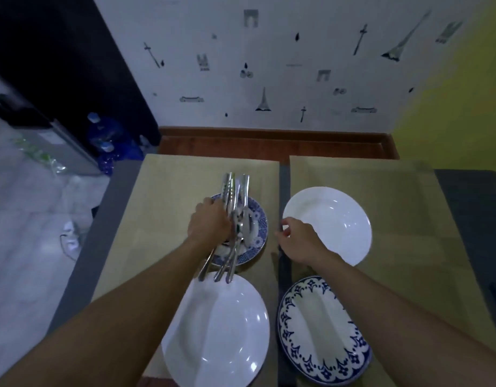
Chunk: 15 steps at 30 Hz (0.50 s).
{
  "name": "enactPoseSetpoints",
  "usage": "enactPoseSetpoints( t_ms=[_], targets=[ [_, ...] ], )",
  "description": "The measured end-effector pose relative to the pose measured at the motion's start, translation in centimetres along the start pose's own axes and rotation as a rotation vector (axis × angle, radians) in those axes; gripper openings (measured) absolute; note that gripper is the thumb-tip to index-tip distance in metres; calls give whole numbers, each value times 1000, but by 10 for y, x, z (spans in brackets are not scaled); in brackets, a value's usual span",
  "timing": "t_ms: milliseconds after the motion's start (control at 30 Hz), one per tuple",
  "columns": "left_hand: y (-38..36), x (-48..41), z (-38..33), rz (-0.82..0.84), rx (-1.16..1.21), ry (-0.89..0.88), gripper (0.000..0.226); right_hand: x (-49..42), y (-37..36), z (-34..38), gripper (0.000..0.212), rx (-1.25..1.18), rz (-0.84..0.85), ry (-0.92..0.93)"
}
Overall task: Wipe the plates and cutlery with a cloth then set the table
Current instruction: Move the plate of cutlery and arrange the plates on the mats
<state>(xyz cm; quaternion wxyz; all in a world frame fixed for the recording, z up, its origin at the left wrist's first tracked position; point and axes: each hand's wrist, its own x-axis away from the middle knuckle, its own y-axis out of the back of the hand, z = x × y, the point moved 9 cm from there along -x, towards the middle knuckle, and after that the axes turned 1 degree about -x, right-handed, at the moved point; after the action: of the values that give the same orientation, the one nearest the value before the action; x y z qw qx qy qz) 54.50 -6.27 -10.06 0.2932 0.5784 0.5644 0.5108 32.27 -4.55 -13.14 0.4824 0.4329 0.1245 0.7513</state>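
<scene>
Steel cutlery (233, 188) stands as a tight bundle in the left hand (210, 223). The fingers wrap round the middle of the pieces, so one set of ends points toward the far wall and the other slants down toward the near side. The left arm reaches forward from the near left corner, and the hand hovers above a small blue-patterned plate (258, 219) on the far part of the left placemat (163, 191). The lower ends of the cutlery hang just over the far rim of a plain white plate (221, 331) on the near part of that mat.

The right arm comes in from the near right and crosses above a blue-edged oval plate (322, 331) on the near part of the right placemat (408, 205). The right hand (297, 238) is held palm down over the dark gap between the two mats, just beside the left rim of a second white plate (329, 222) farther back. Its fingers are curled and thumb and forefinger are close together. Whether they pinch anything, or touch the plate, cannot be told.

Both tan mats lie side by side on a grey bench (98, 233). Beyond its far edge rises a pale wall (269, 51) printed with small dark drawings. Blue water bottles (101, 129) stand on the floor at far left.
</scene>
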Motion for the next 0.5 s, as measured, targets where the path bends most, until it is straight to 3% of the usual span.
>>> enactPoseSetpoints(
  t_ms=[100, 233, 400, 500],
  targets=[
    [-8, -1, 42, 24, -20, 103, 42, -13, -28, 3, 50, -25, 37, -46],
    [-29, -6, 80, 78, 98, 198, 38, -27, -49, 8, 33, -81, 15, -77],
    [-44, -13, 98, 82, 195, 157, 42, -33, -58, 10, 11, -125, -51, -98],
    [-45, -18, 101, 59, 247, 120, 46, -35, -57, 9, 15, -137, -94, -116]
  ],
)
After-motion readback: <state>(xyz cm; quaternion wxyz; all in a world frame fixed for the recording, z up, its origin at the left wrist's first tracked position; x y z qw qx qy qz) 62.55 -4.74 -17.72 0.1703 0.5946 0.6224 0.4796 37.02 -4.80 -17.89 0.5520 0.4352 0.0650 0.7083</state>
